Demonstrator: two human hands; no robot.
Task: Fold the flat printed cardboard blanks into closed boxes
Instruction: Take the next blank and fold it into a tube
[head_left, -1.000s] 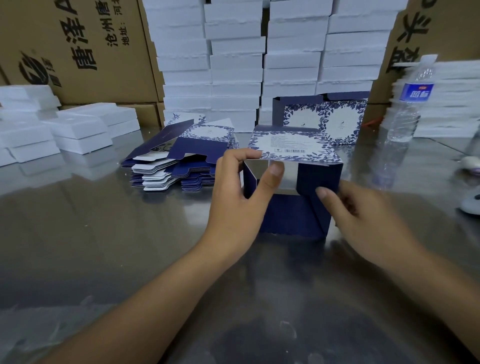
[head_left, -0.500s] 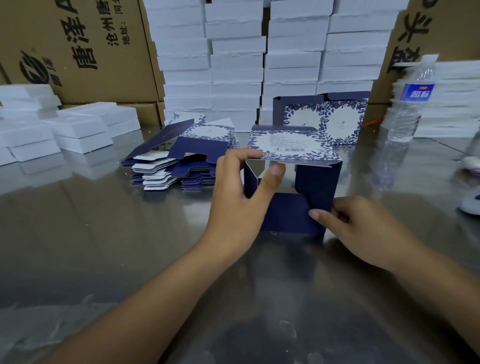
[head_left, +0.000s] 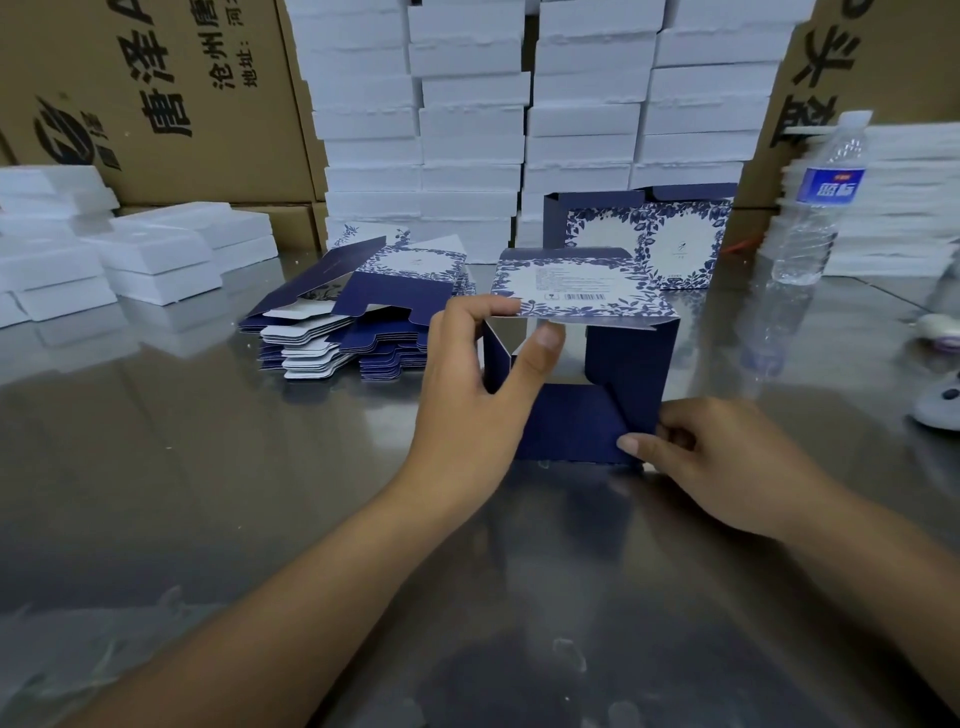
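Note:
A half-formed navy box with a blue floral printed top panel (head_left: 582, 286) lies on its side on the metal table, its open end facing me. My left hand (head_left: 467, 395) grips the box's left wall, thumb inside the opening and fingers over the top edge. My right hand (head_left: 727, 462) pinches the lower right corner of the navy bottom flap (head_left: 571, 426). A pile of flat printed blanks (head_left: 353, 317) lies to the left. An assembled printed box (head_left: 649, 234) stands behind.
Stacks of white foam trays (head_left: 467, 130) line the back, more white trays (head_left: 130, 249) at left. Brown cartons (head_left: 130, 93) stand behind. A water bottle (head_left: 815, 208) stands at right. A small white device (head_left: 940, 400) sits at the right edge.
My right hand slid down from the box's right flap to the lower right corner, and the bottom flap has been folded inward. The left hand kept its grip.

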